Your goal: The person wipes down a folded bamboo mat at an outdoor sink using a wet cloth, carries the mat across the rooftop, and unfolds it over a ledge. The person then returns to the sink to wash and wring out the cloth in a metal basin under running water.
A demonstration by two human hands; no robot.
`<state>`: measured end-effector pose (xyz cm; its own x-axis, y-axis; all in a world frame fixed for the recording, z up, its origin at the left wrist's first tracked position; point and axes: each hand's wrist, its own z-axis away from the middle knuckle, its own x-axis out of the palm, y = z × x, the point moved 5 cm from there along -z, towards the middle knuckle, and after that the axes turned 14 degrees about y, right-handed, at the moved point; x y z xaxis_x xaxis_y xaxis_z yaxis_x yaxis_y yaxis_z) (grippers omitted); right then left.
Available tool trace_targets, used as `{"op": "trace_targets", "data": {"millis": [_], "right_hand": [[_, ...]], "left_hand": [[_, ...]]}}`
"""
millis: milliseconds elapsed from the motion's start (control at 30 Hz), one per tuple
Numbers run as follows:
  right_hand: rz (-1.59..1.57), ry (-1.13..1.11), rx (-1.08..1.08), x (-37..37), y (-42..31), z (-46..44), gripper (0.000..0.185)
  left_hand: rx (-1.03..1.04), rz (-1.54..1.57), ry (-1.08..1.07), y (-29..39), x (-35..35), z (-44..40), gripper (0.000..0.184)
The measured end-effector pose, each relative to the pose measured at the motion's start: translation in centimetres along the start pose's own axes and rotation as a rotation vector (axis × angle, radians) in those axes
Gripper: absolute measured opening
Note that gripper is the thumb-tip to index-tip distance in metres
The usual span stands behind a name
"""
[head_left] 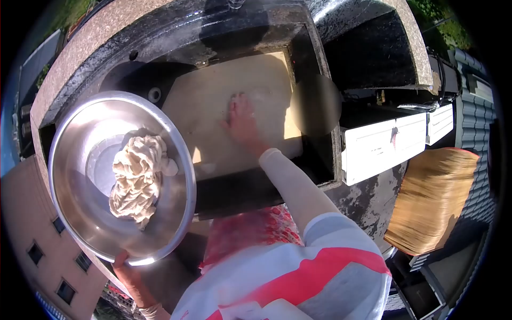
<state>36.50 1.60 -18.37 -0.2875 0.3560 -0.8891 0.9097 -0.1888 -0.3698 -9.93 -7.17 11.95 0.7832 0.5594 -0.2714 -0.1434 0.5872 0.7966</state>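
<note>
Cloth [136, 173]: off-white, bunched in thick folds, lying inside the metal basin at the left of the frame, nearer its right side.
Metal basin [88, 210]: round, wide and shiny, over the left end of the sink; sunlight glares off its upper wall and lower rim.
Left hand [128, 274]: at the basin's lower rim, lower left of the frame, thumb up against the metal, pinching the edge; the other fingers are mostly hidden.
Right hand [244, 118]: near the centre, reaching into the sink, opened out with the fingers pointing up the frame; how far they are spread I cannot tell for the blur.
Sink [324, 160]: dark and angular, with a cloudy, pale beige expanse [205, 114] under the right hand, water or a flat surface, hard to say which.
White ring [154, 95]: small, just above the basin's upper right edge.
White panels [384, 146]: right of the sink.
Golden-brown bristly piece [434, 200]: right side, lower than the panels.
Person [277, 277]: white top with a red band, bottom centre.
</note>
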Motion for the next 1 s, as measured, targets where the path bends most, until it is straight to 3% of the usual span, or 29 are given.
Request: {"op": "trace_targets", "data": {"millis": [67, 167, 233, 267, 333, 400, 467, 500, 567, 600, 633, 700, 767, 833, 900, 933, 1000], "right_hand": [[-0.246, -0.155, -0.279, 3.3, -6.0, -1.2, 0.066], [-0.375, -0.021, -0.37, 0.7, -5.1, -2.7, 0.057], [-0.171, 0.064, -0.215, -2.3, 3.5, -4.9, 0.052], [-0.167, 0.175, -0.032, -2.2, 8.6, -5.2, 0.052], [-0.5, -0.143, 0.551, 0.0, 12.7, -5.2, 0.05], [0.148, -0.202, 0.208, -4.4, 5.2, -8.6, 0.052], [0.11, 0.041, 0.023, 4.3, 0.1, -7.5, 0.061], [0.037, -0.073, -0.06, 7.8, -3.5, -7.2, 0.064], [-0.245, -0.081, -0.202, 8.5, -10.6, -7.1, 0.059], [-0.434, -0.101, -0.277, 7.3, -12.1, -6.8, 0.057], [-0.389, -0.02, -0.242, 6.0, -10.0, -7.1, 0.054], [-0.296, 0.149, -0.196, 2.4, -3.0, -8.5, 0.052], [-0.123, 0.347, -0.028, 1.8, 8.9, -9.0, 0.053], [0.013, 0.231, 0.18, 0.9, 9.4, -9.2, 0.056], [0.137, 0.135, 0.385, -0.1, 9.8, -10.1, 0.06], [0.226, 0.226, 0.246, 3.1, 7.1, -10.2, 0.063], [0.04, -0.046, 0.014, 7.6, -1.8, -9.1, 0.064]], "left_hand": [[0.435, -0.433, 0.176, 1.3, -1.2, 2.0, 0.02], [0.383, -0.354, 0.264, 1.5, -3.8, 2.2, 0.021], [0.533, -0.373, 0.28, 1.1, -5.6, 2.4, 0.025], [0.688, -0.419, 0.28, 0.5, -5.9, 3.1, 0.027], [0.756, -0.432, 0.312, -0.4, -5.4, 4.7, 0.034], [0.606, -0.346, 0.377, 0.4, -3.1, 5.7, 0.041], [-0.073, 0.316, 0.297, -1.5, -7.1, 2.9, 0.042], [0.029, 0.201, 0.295, -2.1, -9.4, 2.3, 0.04], [0.235, -0.04, 0.281, -3.3, -11.6, 1.2, 0.037], [0.336, -0.159, 0.288, -3.2, -11.8, 1.5, 0.034], [0.377, -0.218, 0.294, -3.1, -12.0, 1.6, 0.032], [0.167, -0.042, 0.31, -3.3, -10.8, 1.6, 0.033], [-0.113, 0.26, 0.421, -2.8, -8.1, 2.5, 0.041], [-0.027, 0.075, 0.46, -4.9, -13.1, 0.1, 0.041], [-0.109, 0.154, 0.457, -4.9, -12.1, 0.5, 0.04], [-0.188, 0.256, 0.441, -4.3, -10.2, 1.3, 0.039], [-0.138, 0.23, 0.383, -3.2, -7.7, 2.4, 0.032]]}}
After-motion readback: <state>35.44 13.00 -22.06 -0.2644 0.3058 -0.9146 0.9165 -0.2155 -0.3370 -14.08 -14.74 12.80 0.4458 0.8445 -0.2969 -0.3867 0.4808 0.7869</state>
